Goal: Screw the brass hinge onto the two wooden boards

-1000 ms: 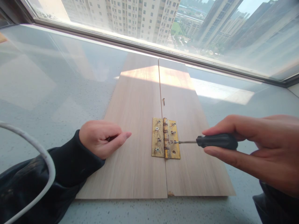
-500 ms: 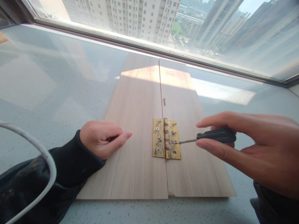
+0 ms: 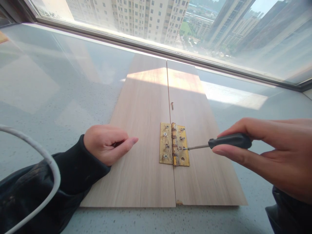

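- so the fingers of the right hand (image 3: 270,152) are clamping on the dark handle of a screwdriver (image 3: 230,141), index finger on top, thumb underneath
- its shaft is pointing left, and the tip is sitting at a screw (image 3: 185,149) in the right leaf of the hinge (image 3: 174,143), though it's too tiny for me to swear they're touching
- key bit: that screw is lying straight left of the right fingers, which are sitting nearer to it than the left ones, and the shaft is running roughly crosswise to the hinge's long axis
- left hand (image 3: 108,144) is hanging out on the other side, fingers curled together in a loose fist, nothing showing in it, not touching the hinge
- hinge is straddling the seam, barrel running away from the person; more screws are poking up from its right leaf
- a loose screw (image 3: 172,106) is lying beyond it on the right board (image 3: 207,178), near the seam
- that board and the left board (image 3: 138,185) are lying side by side on the speckled surface (image 3: 83,97), while a white cable (image 3: 54,169) is looping past the left sleeve (image 3: 73,169)
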Motion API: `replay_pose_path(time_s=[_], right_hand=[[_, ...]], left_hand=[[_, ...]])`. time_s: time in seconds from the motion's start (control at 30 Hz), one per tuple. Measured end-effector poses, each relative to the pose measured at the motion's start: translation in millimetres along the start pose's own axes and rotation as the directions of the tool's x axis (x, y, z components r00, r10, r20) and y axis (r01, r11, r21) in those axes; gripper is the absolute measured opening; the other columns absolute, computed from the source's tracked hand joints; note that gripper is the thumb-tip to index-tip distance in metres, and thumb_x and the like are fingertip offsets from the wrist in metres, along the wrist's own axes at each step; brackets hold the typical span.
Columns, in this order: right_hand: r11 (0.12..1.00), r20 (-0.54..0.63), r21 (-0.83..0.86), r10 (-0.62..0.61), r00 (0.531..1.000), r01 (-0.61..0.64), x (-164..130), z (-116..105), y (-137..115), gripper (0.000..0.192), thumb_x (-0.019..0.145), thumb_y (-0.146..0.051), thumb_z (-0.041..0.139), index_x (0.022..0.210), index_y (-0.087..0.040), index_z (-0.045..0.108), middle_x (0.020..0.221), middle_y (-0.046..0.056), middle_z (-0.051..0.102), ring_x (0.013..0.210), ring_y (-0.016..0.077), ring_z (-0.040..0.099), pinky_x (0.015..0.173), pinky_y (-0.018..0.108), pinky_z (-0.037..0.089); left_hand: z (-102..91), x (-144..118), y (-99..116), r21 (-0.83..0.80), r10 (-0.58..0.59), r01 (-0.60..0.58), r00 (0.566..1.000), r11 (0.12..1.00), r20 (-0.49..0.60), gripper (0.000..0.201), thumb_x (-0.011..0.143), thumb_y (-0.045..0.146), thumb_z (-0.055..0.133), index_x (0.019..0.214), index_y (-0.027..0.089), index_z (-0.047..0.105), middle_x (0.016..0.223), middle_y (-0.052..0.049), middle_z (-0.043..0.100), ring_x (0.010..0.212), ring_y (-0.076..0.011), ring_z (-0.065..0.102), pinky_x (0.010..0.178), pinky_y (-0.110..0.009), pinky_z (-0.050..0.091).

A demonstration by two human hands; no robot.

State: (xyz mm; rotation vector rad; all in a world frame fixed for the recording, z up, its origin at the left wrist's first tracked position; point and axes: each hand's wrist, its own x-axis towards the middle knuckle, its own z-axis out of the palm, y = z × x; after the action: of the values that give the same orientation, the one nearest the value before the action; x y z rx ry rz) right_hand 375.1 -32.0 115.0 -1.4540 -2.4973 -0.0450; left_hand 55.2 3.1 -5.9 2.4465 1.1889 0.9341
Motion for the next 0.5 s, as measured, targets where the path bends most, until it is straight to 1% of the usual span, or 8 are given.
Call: replay_pose_path(time_s=[0.07, 0.13, 0.17, 0.2, 0.27, 0.33, 0.4, 0.5], right_hand=[[0.997, 0.001, -0.050, -0.067, 0.998, 0.067, 1.7, 3.0, 0.7, 0.029, 0.085, -0.056, 0.065, 0.078, -0.028, 0.062, 0.044, -0.009, 0.048, 0.036, 0.0085, 0.042, 0.038, 0.023, 0.032], [0.995, -0.027, -0.062, -0.078, 0.997, 0.076, 3.2, 5.8, -2.0, 0.036, 0.085, -0.057, 0.064, 0.070, -0.025, 0.057, 0.039, -0.009, 0.035, 0.035, 0.0088, 0.033, 0.038, 0.025, 0.027], [0.995, -0.033, -0.058, -0.079, 0.996, 0.077, 3.8, 7.1, -4.1, 0.037, 0.085, -0.056, 0.064, 0.067, -0.024, 0.056, 0.039, -0.009, 0.033, 0.035, 0.0087, 0.030, 0.038, 0.026, 0.026], [0.996, -0.043, -0.053, -0.073, 0.996, 0.070, 4.1, 8.4, -6.4, 0.037, 0.086, -0.055, 0.063, 0.066, -0.024, 0.056, 0.041, -0.008, 0.034, 0.036, 0.0087, 0.031, 0.039, 0.026, 0.026], [0.998, -0.054, -0.037, -0.057, 0.997, 0.055, 4.2, 11.0, -10.2, 0.032, 0.086, -0.051, 0.064, 0.069, -0.024, 0.058, 0.048, -0.007, 0.046, 0.039, 0.0086, 0.038, 0.041, 0.026, 0.030], [0.999, -0.072, -0.025, -0.033, 0.997, 0.031, 3.6, 13.5, -11.9, 0.023, 0.086, -0.049, 0.065, 0.083, -0.027, 0.063, 0.058, -0.007, 0.058, 0.043, 0.0090, 0.047, 0.045, 0.027, 0.036], [1.000, -0.093, -0.005, -0.010, 0.996, 0.009, 2.5, 14.7, -11.9, 0.021, 0.087, -0.049, 0.064, 0.097, -0.031, 0.064, 0.063, -0.008, 0.062, 0.043, 0.0095, 0.050, 0.047, 0.027, 0.040], [0.999, -0.062, 0.051, -0.011, 0.998, 0.014, 0.3, 11.2, -10.3, 0.020, 0.087, -0.047, 0.064, 0.102, -0.034, 0.063, 0.069, -0.008, 0.065, 0.048, 0.0099, 0.055, 0.048, 0.026, 0.044]], left_hand=[[0.4, -0.1, -0.2, -0.005, -0.003, 0.003, 1.000, 1.000, -0.002, 0.047, 0.092, 0.029, 0.053, 0.048, 0.017, 0.043, 0.048, 0.005, 0.032, 0.049, -0.0093, 0.027, 0.048, -0.026, 0.025], [0.5, -0.1, -0.1, -0.008, -0.004, 0.004, 1.000, 1.000, 0.001, 0.047, 0.092, 0.029, 0.053, 0.048, 0.017, 0.043, 0.048, 0.005, 0.032, 0.049, -0.0092, 0.027, 0.049, -0.026, 0.025], [0.4, 0.0, 0.0, -0.007, -0.004, 0.004, 1.000, 1.000, 0.003, 0.046, 0.092, 0.029, 0.053, 0.048, 0.017, 0.043, 0.048, 0.005, 0.032, 0.049, -0.0093, 0.027, 0.049, -0.026, 0.026], [0.2, 0.1, 0.2, -0.005, -0.004, 0.004, 1.000, 1.000, 0.005, 0.047, 0.092, 0.029, 0.053, 0.048, 0.017, 0.043, 0.047, 0.005, 0.032, 0.049, -0.0094, 0.027, 0.049, -0.025, 0.026], [-0.2, 0.4, 0.4, 0.000, -0.001, 0.001, 1.000, 1.000, 0.005, 0.047, 0.092, 0.029, 0.052, 0.047, 0.017, 0.043, 0.047, 0.005, 0.032, 0.049, -0.0096, 0.027, 0.049, -0.025, 0.026], [-0.3, 0.7, 0.5, -0.001, 0.005, -0.005, 1.000, 1.000, -0.001, 0.047, 0.092, 0.029, 0.053, 0.048, 0.017, 0.043, 0.047, 0.005, 0.033, 0.049, -0.0095, 0.027, 0.049, -0.025, 0.026], [-0.1, 0.7, 0.2, -0.006, 0.014, -0.014, 1.000, 1.000, -0.007, 0.046, 0.092, 0.028, 0.053, 0.048, 0.017, 0.043, 0.047, 0.005, 0.033, 0.049, -0.0093, 0.027, 0.048, -0.025, 0.026], [0.7, 0.4, -0.5, -0.010, 0.023, -0.023, 1.000, 1.000, -0.012, 0.046, 0.091, 0.028, 0.054, 0.048, 0.017, 0.043, 0.047, 0.005, 0.033, 0.049, -0.0091, 0.028, 0.048, -0.025, 0.026]])
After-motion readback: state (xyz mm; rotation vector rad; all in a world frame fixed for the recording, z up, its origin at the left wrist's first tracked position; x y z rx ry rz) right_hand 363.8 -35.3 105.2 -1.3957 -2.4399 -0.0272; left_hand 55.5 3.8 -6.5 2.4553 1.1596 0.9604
